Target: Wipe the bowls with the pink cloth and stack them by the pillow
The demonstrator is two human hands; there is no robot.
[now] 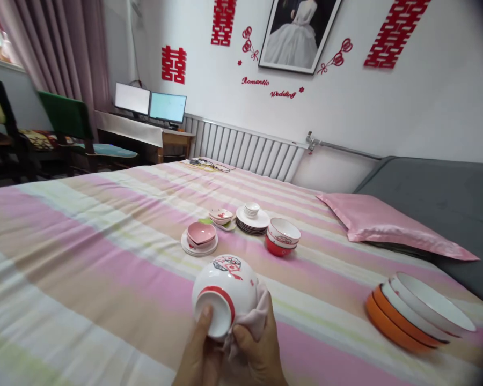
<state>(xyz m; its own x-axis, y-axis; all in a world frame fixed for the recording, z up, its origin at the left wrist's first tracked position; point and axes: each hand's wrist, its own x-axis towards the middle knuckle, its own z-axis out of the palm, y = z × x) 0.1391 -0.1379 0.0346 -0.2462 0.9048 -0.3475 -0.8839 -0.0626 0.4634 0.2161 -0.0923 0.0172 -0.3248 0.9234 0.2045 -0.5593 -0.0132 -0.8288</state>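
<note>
A white bowl (pixel 241 281) with a red-and-black printed pattern and a red ring round its foot is held up over the bed, its base tilted toward me. My left hand (pixel 199 343) grips it, the thumb pressed on the foot and the other fingers partly hidden beneath. A pale pink cloth (pixel 254 320) is bunched in my right hand (pixel 261 351), pressed against the bowl's right side. Just beyond the bowl stand a pink heart-shaped dish (pixel 201 232) on small white plates (pixel 186 247) and a stack of red and white bowls (pixel 282 236).
Farther back are white dishes (pixel 220 214) and a plate stack (pixel 261 219) topped by small cups (pixel 251 208). Large orange and white bowls (pixel 410 316) are stacked at right. The striped bedsheet (pixel 104 252) is under everything; a pink pillow (pixel 386 220) lies behind, and cables (pixel 209 164) lie at the far edge.
</note>
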